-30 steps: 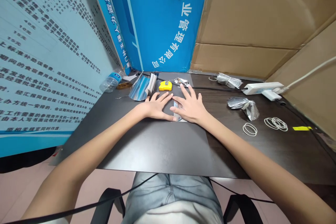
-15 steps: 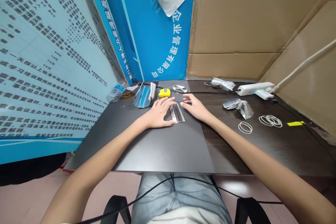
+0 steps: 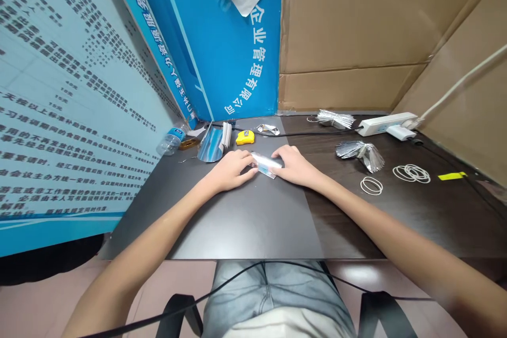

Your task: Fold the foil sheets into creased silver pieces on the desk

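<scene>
Between my two hands a small shiny silvery sheet [image 3: 266,163] lies slanted just above the grey part of the desk. Its left end is pinched by my left hand [image 3: 234,170], thumb and fingertips around the edge. My right hand [image 3: 293,167] grips the right end the same way. Just behind my left hand are a yellow tape measure [image 3: 245,138] and a curled blue and silver sheet [image 3: 211,144]. A loose silvery strip [image 3: 268,129] lies behind the sheet.
On the right are silvery strip bundles [image 3: 360,154] [image 3: 335,119], white rings [image 3: 411,173], a yellow strip [image 3: 452,176] and a white power strip [image 3: 388,123] with cables. A plastic bottle [image 3: 171,141] lies back left by the blue panel [image 3: 237,53].
The silvery sheet has turned from upright to slanted, and both hands have closed on its ends. My right hand came nearer to it. The view has shifted slightly.
</scene>
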`<state>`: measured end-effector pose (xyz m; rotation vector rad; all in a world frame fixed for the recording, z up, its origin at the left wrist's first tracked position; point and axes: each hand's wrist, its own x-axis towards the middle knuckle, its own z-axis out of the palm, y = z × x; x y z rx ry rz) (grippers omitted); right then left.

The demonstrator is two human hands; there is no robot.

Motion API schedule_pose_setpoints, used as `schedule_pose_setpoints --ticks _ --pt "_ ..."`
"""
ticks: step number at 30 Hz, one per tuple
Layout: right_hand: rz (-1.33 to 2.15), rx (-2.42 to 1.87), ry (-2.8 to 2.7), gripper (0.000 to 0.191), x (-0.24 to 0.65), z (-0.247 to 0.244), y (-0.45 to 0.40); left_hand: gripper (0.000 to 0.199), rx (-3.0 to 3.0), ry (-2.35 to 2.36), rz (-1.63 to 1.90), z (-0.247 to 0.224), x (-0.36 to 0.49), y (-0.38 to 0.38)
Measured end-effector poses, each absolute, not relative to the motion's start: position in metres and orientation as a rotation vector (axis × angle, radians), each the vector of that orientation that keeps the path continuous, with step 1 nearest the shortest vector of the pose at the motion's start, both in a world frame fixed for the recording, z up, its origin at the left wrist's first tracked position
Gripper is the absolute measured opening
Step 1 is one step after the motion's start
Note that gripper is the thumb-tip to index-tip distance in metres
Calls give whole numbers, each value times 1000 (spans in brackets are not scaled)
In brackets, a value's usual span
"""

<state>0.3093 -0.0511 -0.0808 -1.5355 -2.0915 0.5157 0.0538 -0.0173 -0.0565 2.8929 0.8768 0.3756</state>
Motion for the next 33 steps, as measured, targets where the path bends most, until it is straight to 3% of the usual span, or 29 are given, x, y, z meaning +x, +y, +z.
schedule_pose_setpoints --ticks 3,5,9,11,13,17,21,24,28,33 --pt "531 -1523 -2085 19 311 -80 -49 29 2809 900 455 -59 51 -15" --pt "540 -1493 -2088 21 311 -79 -49 33 2690 925 552 -62 51 -15" --pt "656 -1420 -2091 39 309 -77 -52 80 2580 1031 716 -67 51 -14" --pt "700 -1435 -2070 46 307 -77 -53 91 2567 1050 712 -68 50 -13" --pt "674 -1425 -2074 43 306 -80 -54 88 2553 1020 694 -68 50 -12" --pt "501 -1279 -2085 11 308 -86 -53 74 2596 920 765 -66 47 -9" --pt "245 -1083 -2164 20 314 -84 -53 64 2683 793 752 -62 43 -7" --pt "215 -1007 -2231 24 315 -80 -55 44 2672 752 631 -61 42 -9" --pt "524 -1069 -1950 10 312 -73 -58 24 2260 783 763 -57 47 -16" --pt "1078 -1121 -1425 43 312 -65 -58 44 1707 803 634 -51 55 -21"
